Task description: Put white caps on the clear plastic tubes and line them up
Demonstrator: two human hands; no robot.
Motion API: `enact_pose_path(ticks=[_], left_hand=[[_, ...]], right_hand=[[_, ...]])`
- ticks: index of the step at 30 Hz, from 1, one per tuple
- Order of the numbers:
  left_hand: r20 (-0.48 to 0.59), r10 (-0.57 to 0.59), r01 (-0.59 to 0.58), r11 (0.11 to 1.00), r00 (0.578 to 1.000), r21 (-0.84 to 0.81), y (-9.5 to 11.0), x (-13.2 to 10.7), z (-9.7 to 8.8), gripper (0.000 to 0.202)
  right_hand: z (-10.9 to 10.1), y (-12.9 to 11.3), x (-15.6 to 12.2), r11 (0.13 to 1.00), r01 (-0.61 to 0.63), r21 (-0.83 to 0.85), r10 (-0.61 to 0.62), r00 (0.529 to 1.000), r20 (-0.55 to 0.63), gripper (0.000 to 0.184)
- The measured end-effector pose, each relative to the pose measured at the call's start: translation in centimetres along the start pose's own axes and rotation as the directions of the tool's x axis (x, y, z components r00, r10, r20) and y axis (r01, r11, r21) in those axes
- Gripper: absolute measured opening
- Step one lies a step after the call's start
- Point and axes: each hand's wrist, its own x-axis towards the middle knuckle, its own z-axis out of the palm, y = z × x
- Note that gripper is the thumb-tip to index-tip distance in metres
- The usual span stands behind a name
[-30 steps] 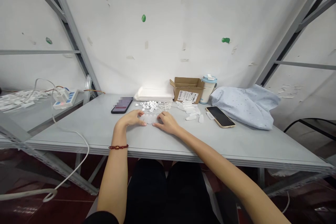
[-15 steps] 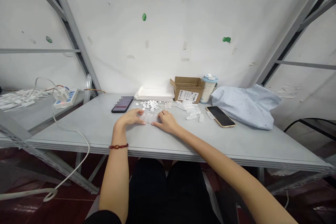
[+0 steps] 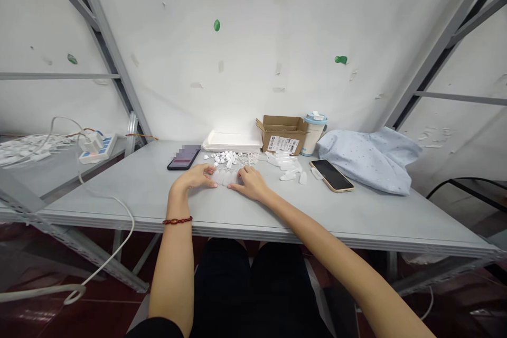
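Small translucent plastic vials: lying in a tight row, mid-front of the grey bench. Flanked by left hand and right hand, fingertips touching the row's ends; each grip apart, clamped on nothing. Judged light, stiff, slick, prone to roll; pinch across the body. White caps just behind; dark phone further left.

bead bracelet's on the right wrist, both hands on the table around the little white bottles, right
No: the head view shows the bead bracelet on the left wrist. The left hand and right hand do rest on the table around the little white bottles.
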Motion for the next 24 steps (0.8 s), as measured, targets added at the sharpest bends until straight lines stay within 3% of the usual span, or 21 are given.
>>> enact_pose_path(ticks=[14, 20, 24], left_hand=[[-0.057, 0.028, -0.025, 0.998, 0.998, 0.061, 0.12, 0.27, 0.29, 0.064], [-0.077, 0.022, -0.021, 1.000, 0.997, 0.012, -0.01, 0.30, 0.52, 0.069], [-0.169, -0.019, 0.017, 1.000, 0.985, -0.013, 0.19, 0.22, 0.69, 0.074]], right_hand=[[-0.35, -0.44, -0.10, 0.999, -0.012, -0.044, 0.013, 0.999, 0.029, 0.045], [-0.28, -0.39, -0.10, 0.998, -0.003, -0.067, 0.004, 1.000, 0.018, 0.045], [-0.25, -0.04, -0.15, 0.999, 0.017, -0.035, -0.016, 1.000, 0.016, 0.048]])
